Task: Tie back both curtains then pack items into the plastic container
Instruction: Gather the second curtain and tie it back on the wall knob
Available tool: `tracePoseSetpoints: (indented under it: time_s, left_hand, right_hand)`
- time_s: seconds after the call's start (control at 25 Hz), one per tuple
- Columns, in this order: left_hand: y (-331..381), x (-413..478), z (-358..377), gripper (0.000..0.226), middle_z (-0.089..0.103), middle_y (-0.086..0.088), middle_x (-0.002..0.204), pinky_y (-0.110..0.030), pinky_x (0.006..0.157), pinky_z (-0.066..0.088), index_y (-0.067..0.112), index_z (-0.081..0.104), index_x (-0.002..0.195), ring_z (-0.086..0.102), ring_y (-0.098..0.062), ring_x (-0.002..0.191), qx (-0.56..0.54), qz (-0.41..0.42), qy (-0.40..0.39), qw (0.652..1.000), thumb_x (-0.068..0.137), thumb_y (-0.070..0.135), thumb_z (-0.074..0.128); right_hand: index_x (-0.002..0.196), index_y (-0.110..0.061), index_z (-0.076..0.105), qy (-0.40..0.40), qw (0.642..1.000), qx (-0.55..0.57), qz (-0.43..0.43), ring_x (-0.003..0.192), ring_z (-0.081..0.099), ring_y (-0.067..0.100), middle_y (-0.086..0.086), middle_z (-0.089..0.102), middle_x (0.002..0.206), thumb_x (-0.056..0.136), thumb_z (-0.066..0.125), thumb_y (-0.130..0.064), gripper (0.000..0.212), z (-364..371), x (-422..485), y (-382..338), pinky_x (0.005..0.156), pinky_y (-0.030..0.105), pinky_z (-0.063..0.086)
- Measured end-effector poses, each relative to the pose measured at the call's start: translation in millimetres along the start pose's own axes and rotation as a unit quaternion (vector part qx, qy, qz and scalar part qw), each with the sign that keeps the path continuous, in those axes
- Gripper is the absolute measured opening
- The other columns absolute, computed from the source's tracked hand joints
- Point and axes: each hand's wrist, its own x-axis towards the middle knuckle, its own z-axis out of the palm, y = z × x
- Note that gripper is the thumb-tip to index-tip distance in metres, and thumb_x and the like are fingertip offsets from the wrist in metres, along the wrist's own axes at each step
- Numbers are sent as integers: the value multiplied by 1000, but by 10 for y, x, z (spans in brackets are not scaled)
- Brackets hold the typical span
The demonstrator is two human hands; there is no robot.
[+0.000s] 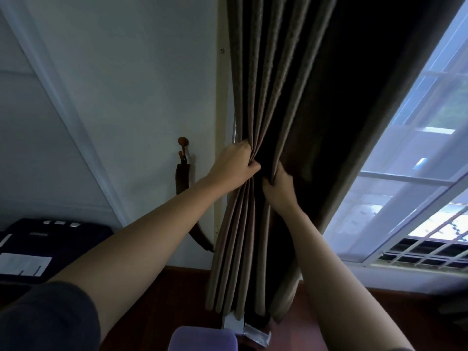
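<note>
Your left hand [234, 165] and right hand [278, 191] both clamp the gathered brown curtain [273, 84]; tieback strap [182, 179] hangs unused left of them; tying, packing apparently not yet done

Both hands bunch brown curtain [268, 102]: left hand [234, 164] grips pleats, right hand [279, 190] grips folds beside it. Tieback [182, 179] hangs on wall hook [183, 142].

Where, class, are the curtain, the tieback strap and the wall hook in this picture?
curtain [273, 84]: head view, on the upper pleated folds.
tieback strap [182, 179]: head view, on its hanging upper stretch.
wall hook [183, 141]: head view, on its round knob.
</note>
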Motion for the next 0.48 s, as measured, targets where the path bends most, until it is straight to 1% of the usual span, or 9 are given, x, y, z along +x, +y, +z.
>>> tracePoseSetpoints:
  time_s: [0.08, 0.12, 0.2, 0.32, 0.4, 0.48]
  left_hand:
    - [-22, 26, -9, 11, 52, -5, 73, -19, 52, 40, 8, 49, 82, 51, -17, 62, -5, -9, 2, 1000, 85, 11, 59]
    - [-23, 33, -13, 9, 53, -5, 75, -21, 55, 41, 6, 52, 86, 52, -16, 63, -8, -11, 1, 1000, 86, 11, 59]
    - [-10, 36, -2, 10, 54, -5, 77, -23, 58, 42, 4, 53, 88, 54, -18, 65, -10, -13, -7, 1000, 86, 12, 59]
    - [0, 37, 23, 12, 59, -12, 75, -34, 60, 52, 1, 51, 84, 61, -25, 64, -10, -2, -21, 1000, 86, 12, 58]
    - [-17, 47, 20, 11, 60, -13, 72, -37, 60, 53, 1, 52, 85, 61, -26, 62, -17, 2, -33, 999, 86, 10, 56]
    - [-19, 45, 9, 9, 54, -6, 66, -34, 57, 50, 4, 49, 82, 58, -23, 58, -25, -1, -47, 999, 87, 9, 55]
  right_hand:
    - [132, -7, 48, -34, 999, -5, 1, 91, 59, 15, 3, 64, 101, 82, 49, 8, 52, 78, -64, 65, 74, 22, 44]
    - [132, -9, 48, -45, 999, -16, 1, 92, 60, 17, 1, 63, 100, 83, 49, 7, 51, 115, -92, 98, 76, 26, 45]
    - [131, -10, 48, -71, 997, -39, -2, 101, 61, 24, 5, 65, 108, 83, 49, 6, 51, 177, -161, 187, 84, 29, 47]
    - [133, -7, 47, -105, 992, -69, 5, 110, 60, 29, 13, 65, 118, 83, 48, 8, 52, 236, -294, 326, 87, 22, 43]
    - [134, -7, 47, -122, 989, -86, 21, 112, 59, 33, 16, 64, 120, 84, 47, 6, 52, 259, -333, 392, 90, 27, 44]
    - [134, -9, 47, -144, 984, -99, 41, 111, 59, 37, 18, 64, 119, 86, 46, 3, 50, 277, -330, 434, 94, 37, 47]
